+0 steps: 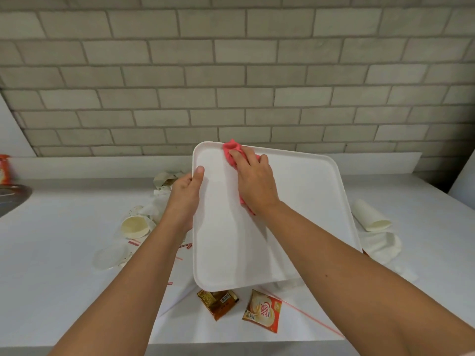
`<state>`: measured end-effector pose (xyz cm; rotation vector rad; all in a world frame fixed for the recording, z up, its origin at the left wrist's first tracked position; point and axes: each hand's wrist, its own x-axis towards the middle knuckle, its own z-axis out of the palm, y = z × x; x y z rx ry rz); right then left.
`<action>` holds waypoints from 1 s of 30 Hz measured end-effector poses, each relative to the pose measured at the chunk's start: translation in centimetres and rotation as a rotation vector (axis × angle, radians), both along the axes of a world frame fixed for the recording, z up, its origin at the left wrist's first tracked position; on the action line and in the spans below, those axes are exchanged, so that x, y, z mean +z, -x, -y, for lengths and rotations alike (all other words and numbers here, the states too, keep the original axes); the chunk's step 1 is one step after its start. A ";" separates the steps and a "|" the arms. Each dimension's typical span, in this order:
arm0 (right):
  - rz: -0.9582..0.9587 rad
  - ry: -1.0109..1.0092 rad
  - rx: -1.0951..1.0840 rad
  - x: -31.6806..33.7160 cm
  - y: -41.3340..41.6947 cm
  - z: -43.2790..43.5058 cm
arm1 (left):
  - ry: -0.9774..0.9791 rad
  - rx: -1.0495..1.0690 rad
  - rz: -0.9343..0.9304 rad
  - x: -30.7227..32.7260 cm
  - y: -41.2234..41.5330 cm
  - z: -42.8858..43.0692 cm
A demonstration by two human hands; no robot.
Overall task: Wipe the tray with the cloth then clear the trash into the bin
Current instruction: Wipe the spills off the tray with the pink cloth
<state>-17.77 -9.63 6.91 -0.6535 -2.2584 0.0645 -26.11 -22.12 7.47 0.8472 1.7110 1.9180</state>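
Note:
A white rectangular tray [303, 201] is held tilted above the white counter. My left hand [186, 194] grips its left rim, thumb on top of the edge. My right hand [253, 179] presses a crumpled pink cloth [232, 150] against the tray's upper inner surface, near the far rim. Trash lies on the counter around the tray: paper cups [135, 226] at the left, a rolled white cup [371, 215] at the right, a brown sachet [218, 303] and a red-and-tan creamer sachet [263, 312] in front. No bin is in view.
A grey brick wall rises behind the counter. A sink edge [12, 196] and an orange container [4, 169] sit at the far left. Crumpled wrappers [167, 179] lie behind the tray's left side. A thin red straw [308, 317] runs along the counter's front right.

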 end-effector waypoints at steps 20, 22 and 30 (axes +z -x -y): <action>0.042 0.267 -0.426 0.2 -12.6 -13.3 | -0.122 0.001 -0.034 3.1 -1.2 1.4; 0.016 0.277 -0.402 -0.3 -13.1 -13.7 | -0.132 0.022 -0.046 3.0 -1.7 1.4; -0.318 0.273 -0.199 -2.5 -9.6 -6.3 | -0.206 0.063 0.078 2.4 -2.5 0.0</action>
